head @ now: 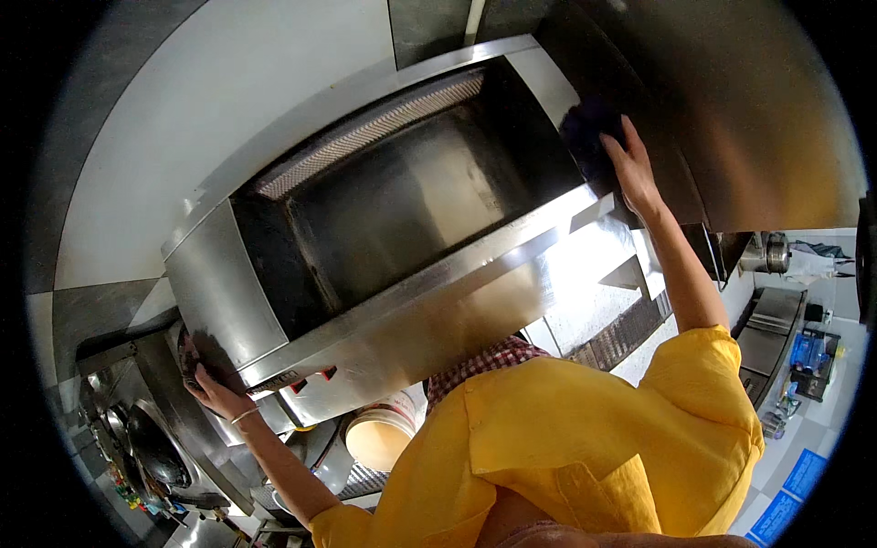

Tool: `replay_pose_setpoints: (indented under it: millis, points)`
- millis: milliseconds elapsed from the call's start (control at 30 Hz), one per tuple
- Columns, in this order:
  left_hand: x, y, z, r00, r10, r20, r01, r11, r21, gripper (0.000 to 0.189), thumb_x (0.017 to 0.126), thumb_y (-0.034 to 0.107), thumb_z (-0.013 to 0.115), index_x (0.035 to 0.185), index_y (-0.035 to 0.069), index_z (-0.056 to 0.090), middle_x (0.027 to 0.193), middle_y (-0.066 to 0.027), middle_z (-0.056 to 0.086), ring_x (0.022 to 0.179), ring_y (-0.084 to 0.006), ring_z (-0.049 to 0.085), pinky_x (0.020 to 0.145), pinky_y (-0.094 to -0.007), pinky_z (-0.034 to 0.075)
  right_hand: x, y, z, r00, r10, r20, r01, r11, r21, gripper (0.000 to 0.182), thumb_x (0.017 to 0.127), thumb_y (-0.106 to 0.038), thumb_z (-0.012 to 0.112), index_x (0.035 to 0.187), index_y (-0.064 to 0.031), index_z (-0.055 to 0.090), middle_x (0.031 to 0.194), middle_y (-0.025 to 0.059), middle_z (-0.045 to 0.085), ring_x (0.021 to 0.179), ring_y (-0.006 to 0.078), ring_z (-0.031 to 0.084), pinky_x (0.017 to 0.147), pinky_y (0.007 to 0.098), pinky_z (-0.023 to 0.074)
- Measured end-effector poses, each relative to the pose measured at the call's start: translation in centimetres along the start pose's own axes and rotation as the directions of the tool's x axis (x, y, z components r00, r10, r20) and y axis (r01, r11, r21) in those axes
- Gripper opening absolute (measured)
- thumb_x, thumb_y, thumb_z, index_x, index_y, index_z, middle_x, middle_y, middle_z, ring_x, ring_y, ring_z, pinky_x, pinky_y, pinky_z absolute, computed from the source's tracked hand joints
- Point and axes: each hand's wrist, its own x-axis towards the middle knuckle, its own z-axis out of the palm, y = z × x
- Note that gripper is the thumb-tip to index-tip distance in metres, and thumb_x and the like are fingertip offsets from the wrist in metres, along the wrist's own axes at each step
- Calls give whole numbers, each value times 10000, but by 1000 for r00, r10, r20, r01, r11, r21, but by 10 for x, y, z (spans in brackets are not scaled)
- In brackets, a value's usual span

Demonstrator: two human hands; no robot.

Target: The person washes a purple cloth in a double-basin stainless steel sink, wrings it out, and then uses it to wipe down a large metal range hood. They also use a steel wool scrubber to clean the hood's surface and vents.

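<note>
A stainless steel cooking unit (438,288) with a deep open well lies before me, a ridged strip (377,137) along the well's far inner side. At its right end, my right hand (632,161) is closed on a dark purple cloth (590,137), which touches the steel rim. My left hand (212,392) is at the unit's near left corner, its fingers around a dark and pinkish thing, perhaps a cloth (186,356). Part of that thing is hidden in shadow. Red controls (327,374) show on the front panel beside my left hand.
A wok (159,445) stands on the stove at lower left. A bucket (380,438) is on the floor below the unit, by floor grating (620,335). A large steel panel (760,123) rises on the right; a steel counter (771,329) stands farther off. A tiled wall (226,82) is behind.
</note>
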Motion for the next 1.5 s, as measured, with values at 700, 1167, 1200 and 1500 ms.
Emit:
replay_pose_setpoints:
  millis: [700, 1167, 1200, 1500]
  points:
    - [-15, 2, 16, 994, 77, -77, -89, 980, -180, 401, 945, 153, 595, 1327, 78, 500, 1319, -150, 560, 1158, -278, 575, 1011, -427, 511, 43, -65, 203, 48, -336, 941, 933, -321, -162, 354, 827, -129, 613, 1169, -196, 546, 1099, 73, 543, 1075, 274, 611, 807, 383, 573]
    - [-24, 7, 21, 979, 204, -31, -205, 978, -44, 403, 950, 156, 546, 1333, 39, 501, 1347, -180, 547, 1200, -297, 562, 1056, -432, 490, 107, 28, 254, 567, -155, 809, 784, -198, -588, 709, 894, -177, 562, 1522, -32, 268, 1538, 248, 264, 1378, 403, 367, 1133, 432, 358]
    - [-23, 3, 16, 976, 215, -35, -215, 977, 3, 406, 949, 156, 548, 1334, 38, 499, 1350, -179, 544, 1203, -298, 560, 1063, -434, 484, 114, 30, 258, 593, -138, 793, 780, -146, -608, 703, 892, -157, 553, 1518, -17, 265, 1523, 257, 287, 1366, 408, 382, 1130, 433, 363]
    - [-26, -1, 9, 970, 242, -10, -242, 969, 52, 437, 936, 184, 596, 1334, 36, 494, 1344, -174, 542, 1180, -307, 569, 1037, -430, 490, 117, 11, 256, 717, 143, 683, 667, 145, -731, 628, 834, 12, 533, 1428, 71, 338, 1332, 337, 467, 1248, 440, 501, 1042, 457, 447]
